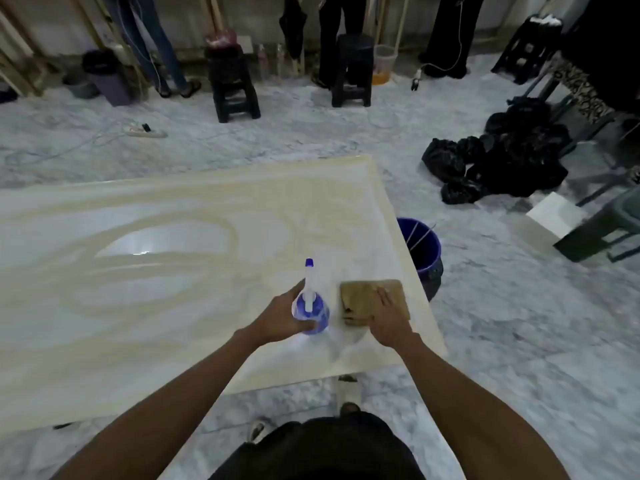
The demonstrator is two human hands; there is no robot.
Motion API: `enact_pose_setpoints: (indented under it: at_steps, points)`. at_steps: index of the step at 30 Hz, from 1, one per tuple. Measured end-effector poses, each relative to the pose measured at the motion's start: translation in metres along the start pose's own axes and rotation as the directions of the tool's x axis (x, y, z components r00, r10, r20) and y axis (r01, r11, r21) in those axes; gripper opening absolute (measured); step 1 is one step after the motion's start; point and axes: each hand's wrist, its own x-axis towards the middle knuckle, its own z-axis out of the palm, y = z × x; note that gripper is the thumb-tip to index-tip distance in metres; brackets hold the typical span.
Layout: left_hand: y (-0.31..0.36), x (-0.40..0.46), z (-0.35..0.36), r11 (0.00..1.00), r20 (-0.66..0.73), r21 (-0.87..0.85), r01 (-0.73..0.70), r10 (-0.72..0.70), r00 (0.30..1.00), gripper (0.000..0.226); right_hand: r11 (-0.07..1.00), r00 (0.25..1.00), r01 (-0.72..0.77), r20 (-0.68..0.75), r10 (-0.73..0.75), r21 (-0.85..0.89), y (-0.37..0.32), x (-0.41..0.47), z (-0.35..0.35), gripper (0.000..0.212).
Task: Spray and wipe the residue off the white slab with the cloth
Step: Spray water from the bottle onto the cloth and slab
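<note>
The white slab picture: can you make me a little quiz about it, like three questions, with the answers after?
1. True or false: the left hand holds the spray bottle.
2. What lies under the right hand? A) a sponge B) a folded brown cloth C) a brush
3. What stands on the floor beside the right edge of the white slab?

Key
1. True: its fingers curl round the bottle's body.
2. B: the hand presses flat on the cloth, near the slab's right edge.
3. A blue bucket.
</note>
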Motion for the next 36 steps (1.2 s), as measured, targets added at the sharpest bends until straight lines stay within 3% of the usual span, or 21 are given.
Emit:
enact_pose_setpoints:
  at_steps: [1, 3, 4, 10, 14, 19, 23, 27, 30, 33, 35, 36]
  points:
    - [0.006, 0.003, 0.007, 0.998, -0.023, -0.056, 0.015, -0.016, 1.000, 0.059, 0.998, 0.999, -0.050, 0.003, 0.050, 0.027, 0.004, 0.003, 0.003, 0.064]
    - [0.014, 0.006, 0.021, 0.988, -0.119, -0.150, 0.046, -0.064, 0.991, 0.049, 0.996, 0.995, -0.046, -0.085, 0.053, 0.080, 0.014, 0.008, 0.008, 0.061]
    - [0.010, 0.009, 0.030, 0.981, -0.190, -0.188, 0.049, -0.086, 0.978, 0.051, 0.999, 0.989, -0.020, -0.149, 0.024, 0.032, 0.017, 0.011, 0.010, 0.059]
    - [0.024, 0.020, 0.053, 0.948, -0.441, -0.316, -0.035, -0.114, 0.890, 0.070, 0.992, 0.996, 0.069, -0.049, -0.074, -0.106, 0.029, 0.047, 0.006, 0.068]
    - [0.028, 0.030, 0.057, 0.952, -0.618, -0.266, -0.150, -0.049, 0.784, 0.062, 0.960, 0.983, 0.116, -0.111, -0.148, -0.254, 0.026, 0.061, 0.004, 0.075]
    - [0.040, 0.034, 0.064, 0.955, -0.707, -0.197, -0.221, 0.018, 0.707, 0.052, 0.958, 0.962, 0.125, -0.204, -0.181, -0.257, 0.021, 0.063, -0.006, 0.049]
    - [0.037, 0.042, 0.069, 0.966, -0.768, -0.151, -0.211, 0.019, 0.640, 0.045, 0.956, 0.966, 0.238, -0.062, -0.252, -0.174, 0.020, 0.070, -0.028, 0.022]
    - [0.033, 0.051, 0.071, 0.961, -0.770, -0.199, -0.190, -0.034, 0.637, 0.044, 0.940, 0.952, 0.305, 0.037, -0.303, -0.153, 0.027, 0.082, -0.037, 0.024]
    - [0.036, 0.053, 0.071, 0.949, -0.757, -0.224, -0.221, -0.027, 0.653, 0.043, 0.949, 0.940, 0.315, 0.138, -0.312, -0.002, 0.031, 0.087, -0.046, 0.009]
    - [0.040, 0.062, 0.060, 0.941, -0.725, -0.269, -0.208, -0.056, 0.687, 0.046, 0.929, 0.943, 0.241, 0.160, -0.293, 0.280, 0.036, 0.092, -0.069, 0.020]
    - [0.046, 0.067, 0.049, 0.928, -0.677, -0.318, -0.194, -0.079, 0.731, 0.043, 0.811, 0.948, 0.165, 0.136, -0.287, 0.560, 0.038, 0.091, -0.090, 0.010]
    - [0.050, 0.068, 0.043, 0.922, -0.649, -0.342, -0.184, -0.089, 0.756, 0.040, 0.683, 0.958, 0.069, 0.143, -0.249, 0.727, 0.038, 0.091, -0.101, 0.022]
